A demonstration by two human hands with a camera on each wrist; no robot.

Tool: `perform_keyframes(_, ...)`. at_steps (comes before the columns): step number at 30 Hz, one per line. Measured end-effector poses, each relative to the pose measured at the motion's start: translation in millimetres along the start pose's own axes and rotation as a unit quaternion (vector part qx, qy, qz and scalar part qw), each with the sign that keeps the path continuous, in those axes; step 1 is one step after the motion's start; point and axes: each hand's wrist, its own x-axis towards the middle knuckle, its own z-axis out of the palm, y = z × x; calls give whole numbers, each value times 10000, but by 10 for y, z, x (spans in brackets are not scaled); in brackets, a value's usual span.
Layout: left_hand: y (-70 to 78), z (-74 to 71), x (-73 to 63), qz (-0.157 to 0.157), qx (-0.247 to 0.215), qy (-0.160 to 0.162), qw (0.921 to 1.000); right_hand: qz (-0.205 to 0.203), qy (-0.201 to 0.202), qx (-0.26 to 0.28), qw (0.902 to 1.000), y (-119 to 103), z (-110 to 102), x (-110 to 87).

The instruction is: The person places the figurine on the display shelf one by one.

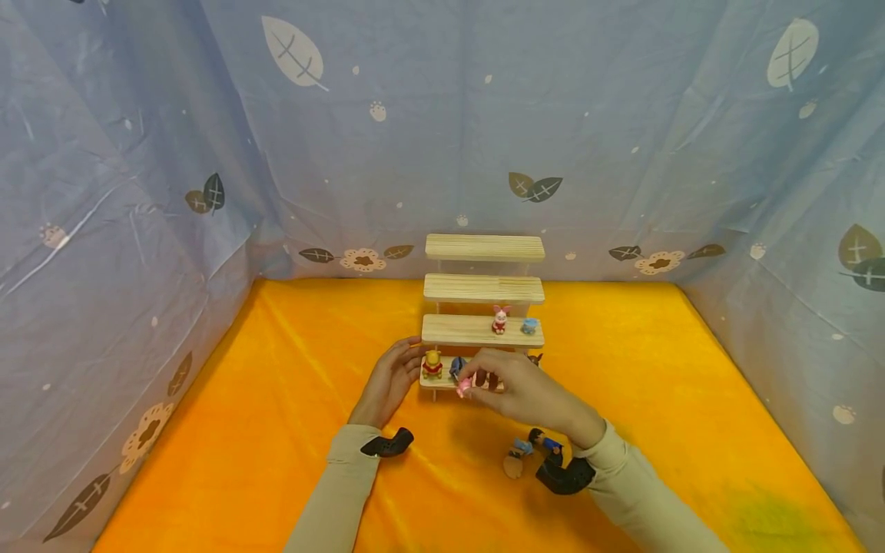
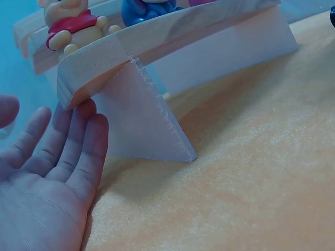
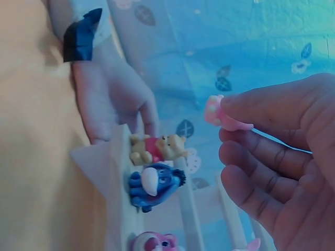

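In the head view your right hand (image 1: 522,392) hovers over the front of the wooden stand (image 1: 484,247), covering part of its lowest shelf; your right wrist view gives the grip itself, thumb and fingertips clamped on the small pink figure (image 3: 213,110), which is in the air, apart from the shelf. That same view shows the blue donkey figure (image 3: 154,185) in full, beside the red-shirted bear (image 3: 152,148), and a pink-purple figure (image 3: 154,242) cut by the frame edge.

Your left hand (image 1: 389,380) is at the shelf's left end; only your left wrist view shows its fingers extended, thumb apart, fingertips reaching the underside of the corner, next to a translucent support (image 2: 138,117); whether they press, you cannot tell.

The head view alone shows the light-blue figure (image 1: 529,326) beside the piglet (image 1: 500,320) one step up, and a dark-haired figure (image 1: 549,443) on the orange cloth (image 1: 332,330) near your right wrist.
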Motion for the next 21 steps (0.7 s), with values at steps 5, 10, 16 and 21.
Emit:
perform_keyframes(5,1,5,1,-23,-17,29,10000,-19,121,-94,9999,-25,-86,37)
perform_keyframes(10,-2,10,6,-28,-28,109,9999,-96,306,-102,9994,-26,-174,71)
perform_keyframes(16,-6,10,16,-18,-45,152,9999,-179,420,-100,9989,-12,-261,110)
perform_keyframes(21,-8,7,6,-9,-42,157,9999,-325,550,-211,9977,3,-320,150)
